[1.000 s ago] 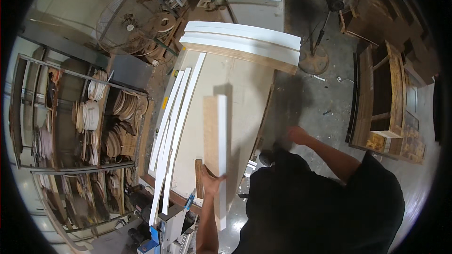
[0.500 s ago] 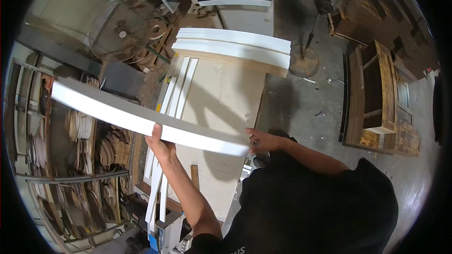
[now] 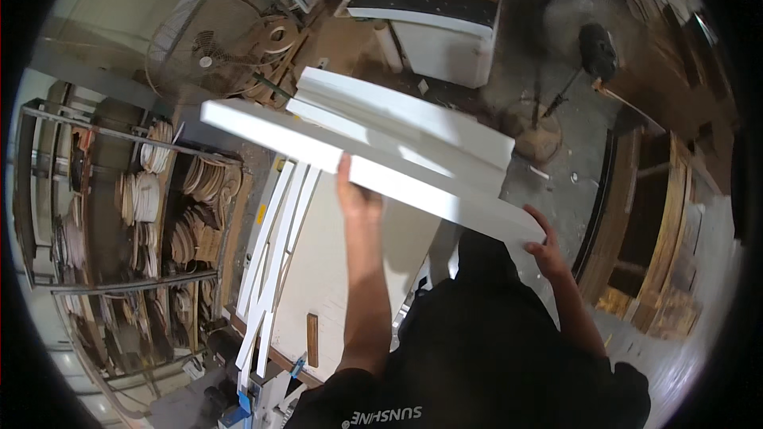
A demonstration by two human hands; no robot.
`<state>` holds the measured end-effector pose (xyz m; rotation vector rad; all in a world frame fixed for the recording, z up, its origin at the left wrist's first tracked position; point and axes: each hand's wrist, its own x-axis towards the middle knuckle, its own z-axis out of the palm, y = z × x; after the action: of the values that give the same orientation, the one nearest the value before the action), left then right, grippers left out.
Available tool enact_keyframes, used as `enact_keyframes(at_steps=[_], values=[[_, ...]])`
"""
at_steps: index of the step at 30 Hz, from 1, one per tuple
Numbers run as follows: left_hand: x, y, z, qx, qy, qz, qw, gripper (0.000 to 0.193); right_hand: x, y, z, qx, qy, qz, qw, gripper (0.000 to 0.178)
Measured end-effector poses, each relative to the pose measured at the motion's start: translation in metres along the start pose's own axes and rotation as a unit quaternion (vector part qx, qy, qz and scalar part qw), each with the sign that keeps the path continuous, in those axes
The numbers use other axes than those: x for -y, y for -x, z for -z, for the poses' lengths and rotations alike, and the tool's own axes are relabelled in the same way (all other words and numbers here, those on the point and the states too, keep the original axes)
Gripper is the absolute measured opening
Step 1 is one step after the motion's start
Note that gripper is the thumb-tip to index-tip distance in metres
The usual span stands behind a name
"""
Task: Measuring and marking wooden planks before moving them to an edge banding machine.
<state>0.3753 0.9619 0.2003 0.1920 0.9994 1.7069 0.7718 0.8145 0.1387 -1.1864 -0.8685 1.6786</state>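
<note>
A long white board [image 3: 413, 189] is held up in the air over the table, slanting from upper left to lower right. My left hand [image 3: 360, 195] grips its near edge about the middle, with the thumb against the white edge. My right hand [image 3: 547, 248] is closed round its right end. Behind it, other white boards [image 3: 397, 115] lie stacked across the far end of the table [image 3: 326, 270], partly hidden by the held board. Narrow white strips [image 3: 278, 246] lie lengthwise along the table's left side.
A short brown wood piece [image 3: 312, 340] lies on the near part of the table. At the left stands a rack [image 3: 131, 286] full of curved pieces. Two fans, one far left [image 3: 205, 56] and one far right [image 3: 596, 48], and wooden cabinets [image 3: 652, 214] surround the table.
The board has moved right and toward the stack at the table's far end. Both hands have gone with it, and my right hand now holds its right end more plainly.
</note>
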Motion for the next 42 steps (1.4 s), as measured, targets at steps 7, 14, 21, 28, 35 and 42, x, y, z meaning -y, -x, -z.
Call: enact_keyframes(at_steps=[7,14,21,28,35,42], values=[[0.124,-0.096,-0.079,0.009,0.031,0.121,0.992,0.056,0.033,-0.065,0.085,-0.079,0.016,-0.01,0.997,0.091],[0.152,-0.142,-0.102,-0.047,-0.026,0.181,0.982,0.072,0.058,-0.111,0.102,-0.114,-0.005,-0.077,0.99,0.078],[0.147,-0.171,-0.092,-0.04,-0.075,0.175,0.981,0.08,0.047,-0.146,0.103,-0.074,-0.032,-0.09,0.993,0.076],[0.111,-0.164,-0.057,-0.107,-0.39,0.063,0.912,0.086,0.011,-0.163,0.118,-0.066,0.008,-0.108,0.992,0.07],[0.112,-0.094,-0.028,-0.08,-0.474,-0.05,0.876,0.081,0.006,-0.176,0.102,-0.063,-0.074,-0.085,0.992,0.064],[0.131,-0.051,0.008,-0.054,-0.397,0.038,0.915,0.067,0.023,-0.189,0.074,-0.067,-0.042,-0.11,0.991,0.075]])
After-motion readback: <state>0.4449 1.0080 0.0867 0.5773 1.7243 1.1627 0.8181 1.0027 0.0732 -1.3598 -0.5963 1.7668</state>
